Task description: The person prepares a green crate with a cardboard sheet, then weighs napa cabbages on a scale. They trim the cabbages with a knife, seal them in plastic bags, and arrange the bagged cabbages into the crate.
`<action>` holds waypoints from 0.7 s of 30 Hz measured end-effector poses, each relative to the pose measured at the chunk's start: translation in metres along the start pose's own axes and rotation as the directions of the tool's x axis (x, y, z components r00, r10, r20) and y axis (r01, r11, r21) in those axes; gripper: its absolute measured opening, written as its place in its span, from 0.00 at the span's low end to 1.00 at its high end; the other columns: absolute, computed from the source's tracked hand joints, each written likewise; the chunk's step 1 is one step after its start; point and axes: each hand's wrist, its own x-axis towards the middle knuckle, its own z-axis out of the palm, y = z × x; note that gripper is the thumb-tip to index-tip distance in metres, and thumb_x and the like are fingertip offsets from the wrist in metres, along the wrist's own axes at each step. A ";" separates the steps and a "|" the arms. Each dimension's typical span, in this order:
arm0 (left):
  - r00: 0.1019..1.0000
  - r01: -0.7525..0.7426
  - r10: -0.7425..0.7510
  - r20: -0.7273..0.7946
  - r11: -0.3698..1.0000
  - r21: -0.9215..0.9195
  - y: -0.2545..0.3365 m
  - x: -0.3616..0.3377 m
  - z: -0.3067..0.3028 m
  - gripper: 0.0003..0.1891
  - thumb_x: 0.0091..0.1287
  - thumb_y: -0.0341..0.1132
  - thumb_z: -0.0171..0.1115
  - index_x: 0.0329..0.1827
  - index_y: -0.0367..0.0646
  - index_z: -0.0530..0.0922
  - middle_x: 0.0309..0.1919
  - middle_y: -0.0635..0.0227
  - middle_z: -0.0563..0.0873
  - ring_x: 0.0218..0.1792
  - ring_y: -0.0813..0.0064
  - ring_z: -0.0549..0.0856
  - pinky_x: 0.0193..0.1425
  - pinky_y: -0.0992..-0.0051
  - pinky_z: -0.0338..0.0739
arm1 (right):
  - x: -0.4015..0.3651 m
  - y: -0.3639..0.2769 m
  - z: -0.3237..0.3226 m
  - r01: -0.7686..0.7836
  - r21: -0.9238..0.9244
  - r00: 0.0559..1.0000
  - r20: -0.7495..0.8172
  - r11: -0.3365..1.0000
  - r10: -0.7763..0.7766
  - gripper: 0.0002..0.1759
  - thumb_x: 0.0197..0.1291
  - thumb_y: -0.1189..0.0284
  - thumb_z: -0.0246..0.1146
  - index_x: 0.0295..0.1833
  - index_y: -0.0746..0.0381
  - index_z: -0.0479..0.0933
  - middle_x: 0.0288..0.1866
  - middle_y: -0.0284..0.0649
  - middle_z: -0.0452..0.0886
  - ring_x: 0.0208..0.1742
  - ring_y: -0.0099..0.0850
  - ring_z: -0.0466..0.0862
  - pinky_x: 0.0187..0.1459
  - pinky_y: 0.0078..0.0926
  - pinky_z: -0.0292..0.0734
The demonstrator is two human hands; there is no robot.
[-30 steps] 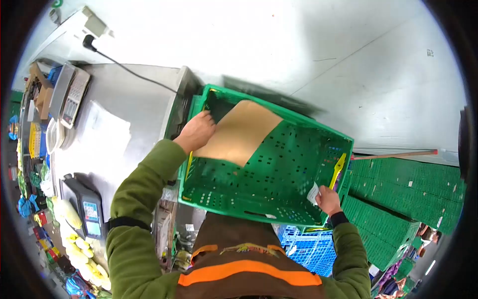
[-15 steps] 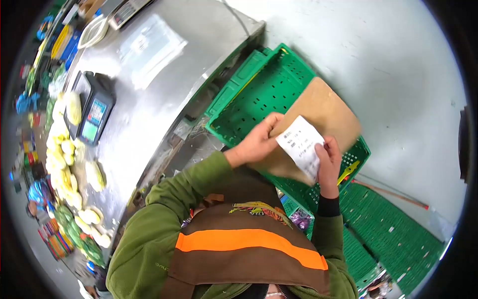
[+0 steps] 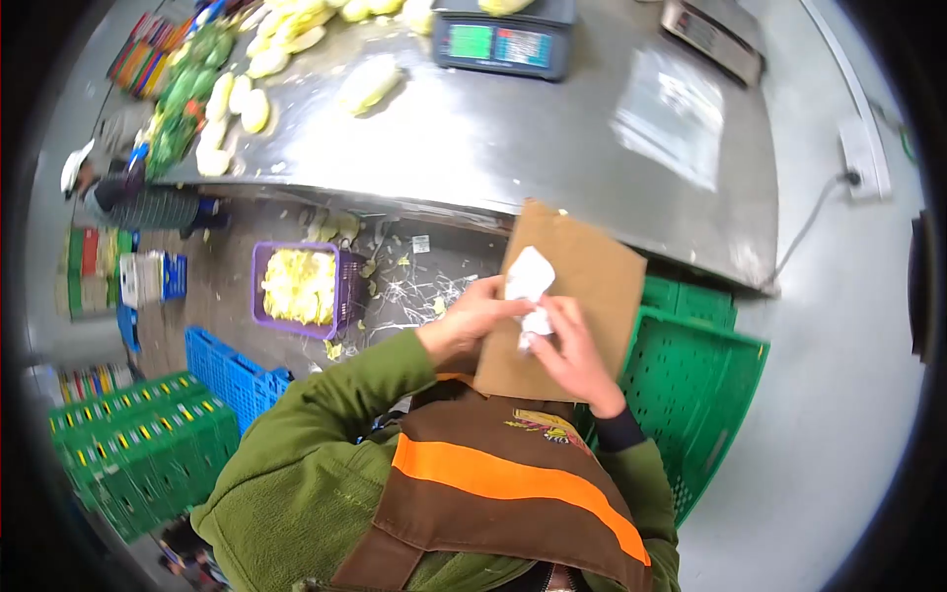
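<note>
A long steel table takes the far side of the room. On it stand a weighing scale with a lit green and blue display, a flat clear plastic bag and many pale yellow vegetables. The digits on the display are too small to read.

A green crate with a perforated wall stands on the floor just beside the person's right side. More green crates are stacked well apart on the left, with a blue crate near them. A purple basket full of yellowish leaves stands under the table edge.

The person holds a brown cardboard sheet upright in front of the chest. The left hand is closed on its left edge. The right hand lies against the face of the sheet and pinches a white paper slip, which is partly crumpled. The two hands are together and meet at this slip. I cannot read any print on it.
</note>
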 end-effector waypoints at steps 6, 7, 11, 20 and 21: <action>0.910 0.111 -0.173 -0.377 0.977 -0.182 -0.015 -0.053 -0.162 0.24 0.62 0.30 0.72 0.60 0.31 0.76 0.51 0.58 0.86 0.49 0.67 0.87 0.54 0.67 0.83 | 0.135 0.053 0.137 0.188 -0.137 0.736 0.675 0.973 -0.047 0.21 0.68 0.62 0.60 0.61 0.63 0.76 0.53 0.49 0.80 0.58 0.41 0.79 0.61 0.37 0.72; 0.884 0.106 -0.175 -0.433 0.978 -0.177 -0.029 -0.057 -0.192 0.24 0.63 0.30 0.71 0.61 0.32 0.76 0.51 0.59 0.86 0.49 0.67 0.87 0.54 0.67 0.83 | 0.160 0.053 0.161 0.150 -0.103 0.624 0.781 0.983 -0.013 0.22 0.68 0.63 0.61 0.64 0.60 0.74 0.54 0.51 0.81 0.59 0.43 0.79 0.65 0.37 0.70; 0.706 -0.064 -0.324 -0.629 0.856 -0.513 -0.105 -0.081 -0.351 0.18 0.67 0.26 0.64 0.58 0.32 0.75 0.49 0.58 0.85 0.47 0.61 0.87 0.54 0.61 0.84 | 0.220 0.067 0.248 -0.166 0.025 0.627 0.774 0.986 0.086 0.38 0.68 0.60 0.62 0.75 0.71 0.60 0.66 0.59 0.76 0.67 0.46 0.77 0.67 0.35 0.70; 0.689 -0.409 -0.383 -0.615 0.496 -0.766 -0.069 0.066 -0.554 0.19 0.71 0.29 0.59 0.64 0.41 0.72 0.54 0.57 0.83 0.55 0.57 0.84 0.62 0.55 0.79 | 0.325 0.055 0.246 -0.374 -0.219 0.669 0.609 0.901 0.426 0.24 0.72 0.63 0.60 0.65 0.66 0.73 0.56 0.48 0.83 0.57 0.35 0.83 0.60 0.31 0.76; 0.688 -0.478 -0.015 -0.726 0.743 -0.468 -0.068 0.099 -0.556 0.18 0.71 0.34 0.58 0.62 0.41 0.74 0.53 0.58 0.84 0.56 0.57 0.83 0.63 0.55 0.79 | 0.329 0.049 0.241 -0.406 -0.232 0.684 0.565 0.884 0.462 0.24 0.72 0.63 0.60 0.65 0.66 0.73 0.56 0.48 0.83 0.57 0.35 0.83 0.60 0.31 0.76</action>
